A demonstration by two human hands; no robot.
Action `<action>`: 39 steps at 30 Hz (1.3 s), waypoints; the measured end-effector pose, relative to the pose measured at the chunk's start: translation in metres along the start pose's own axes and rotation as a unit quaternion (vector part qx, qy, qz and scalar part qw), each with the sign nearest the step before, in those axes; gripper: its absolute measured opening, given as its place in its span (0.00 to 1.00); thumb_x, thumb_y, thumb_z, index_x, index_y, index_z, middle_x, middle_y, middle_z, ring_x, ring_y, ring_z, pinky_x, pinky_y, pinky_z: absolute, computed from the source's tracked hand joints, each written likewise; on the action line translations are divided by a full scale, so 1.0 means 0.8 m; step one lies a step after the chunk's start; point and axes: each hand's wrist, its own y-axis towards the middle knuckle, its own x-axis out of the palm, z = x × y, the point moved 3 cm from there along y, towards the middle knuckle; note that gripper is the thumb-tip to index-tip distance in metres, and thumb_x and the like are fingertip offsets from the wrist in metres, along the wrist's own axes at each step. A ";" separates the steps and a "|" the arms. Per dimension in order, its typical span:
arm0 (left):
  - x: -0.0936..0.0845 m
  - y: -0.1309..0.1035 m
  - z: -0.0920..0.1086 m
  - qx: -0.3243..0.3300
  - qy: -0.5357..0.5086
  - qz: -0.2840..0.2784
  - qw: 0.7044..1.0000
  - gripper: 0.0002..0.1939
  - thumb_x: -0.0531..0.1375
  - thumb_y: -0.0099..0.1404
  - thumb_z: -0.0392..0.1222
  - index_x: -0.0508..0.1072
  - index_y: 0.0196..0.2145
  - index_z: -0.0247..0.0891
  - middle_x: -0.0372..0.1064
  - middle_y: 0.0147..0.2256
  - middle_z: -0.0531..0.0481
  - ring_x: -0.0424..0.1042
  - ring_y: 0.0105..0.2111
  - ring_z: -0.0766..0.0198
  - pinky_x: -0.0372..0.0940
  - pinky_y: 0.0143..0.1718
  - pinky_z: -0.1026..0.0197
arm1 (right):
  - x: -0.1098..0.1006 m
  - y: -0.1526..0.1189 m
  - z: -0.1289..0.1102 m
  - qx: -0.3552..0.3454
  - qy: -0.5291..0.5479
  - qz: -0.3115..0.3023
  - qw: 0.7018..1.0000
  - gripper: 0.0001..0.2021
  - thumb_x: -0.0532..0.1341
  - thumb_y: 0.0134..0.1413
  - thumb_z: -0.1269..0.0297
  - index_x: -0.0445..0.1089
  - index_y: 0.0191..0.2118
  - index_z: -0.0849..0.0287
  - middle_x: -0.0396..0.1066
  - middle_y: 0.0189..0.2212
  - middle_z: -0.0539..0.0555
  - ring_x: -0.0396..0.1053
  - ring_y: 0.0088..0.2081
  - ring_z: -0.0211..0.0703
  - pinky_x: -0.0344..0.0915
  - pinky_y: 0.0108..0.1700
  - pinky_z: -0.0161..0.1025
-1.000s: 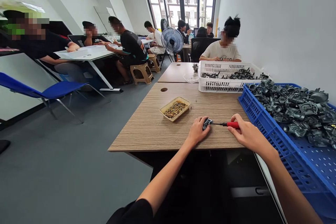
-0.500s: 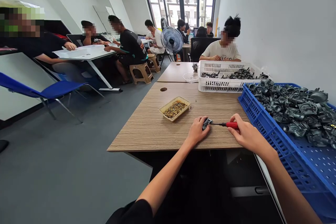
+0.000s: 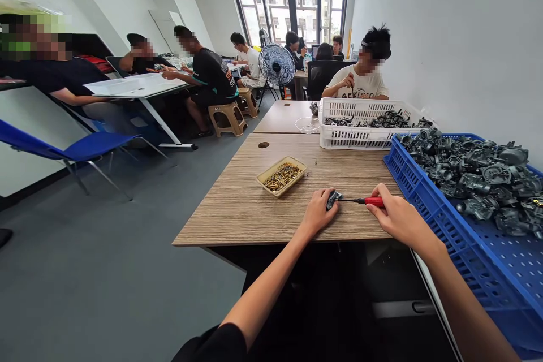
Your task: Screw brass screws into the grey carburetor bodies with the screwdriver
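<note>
My left hand [image 3: 319, 212] is closed around a small grey metal carburetor [image 3: 334, 199], pressing it down on the wood-grain table [image 3: 229, 209]. From the right, my right hand [image 3: 394, 212] grips the red handle of a screwdriver [image 3: 373, 201]. The screwdriver lies level, and its dark shaft reaches to the carburetor's right side; the tip is too small to make out. Beyond my left hand stands a cream tray [image 3: 263, 182] of small brass-coloured parts. Two tiny loose pieces lie just right of that tray.
A blue crate [image 3: 449, 254] heaped with carburetors [image 3: 475, 181] borders the table on the right. Behind the table's far part stands a white crate [image 3: 352, 138] with more metal parts. A co-worker [image 3: 356, 82] sits behind it. A fan [image 3: 276, 65] stands farther back.
Both my hands, the carburetor and the screwdriver keep almost the same place. Across the table, the co-worker has raised one hand. At the left table, people have shifted their arms.
</note>
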 end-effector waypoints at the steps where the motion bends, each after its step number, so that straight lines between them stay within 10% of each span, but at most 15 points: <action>1: 0.000 0.000 0.000 0.000 0.000 0.000 1.000 0.21 0.58 0.70 0.41 0.68 0.60 0.43 0.71 0.52 0.44 0.70 0.54 0.51 0.67 0.57 0.48 | 0.000 0.000 0.001 0.009 -0.007 0.000 1.000 0.09 0.53 0.69 0.53 0.59 0.43 0.52 0.77 0.35 0.55 0.76 0.38 0.53 0.58 0.34 0.38; 39: 0.001 0.000 -0.002 -0.005 0.002 0.001 1.000 0.21 0.58 0.70 0.40 0.67 0.60 0.43 0.71 0.53 0.44 0.70 0.54 0.52 0.66 0.57 0.50 | 0.001 0.002 -0.001 0.019 0.010 -0.019 1.000 0.09 0.53 0.68 0.53 0.56 0.42 0.51 0.76 0.34 0.53 0.75 0.37 0.52 0.57 0.34 0.38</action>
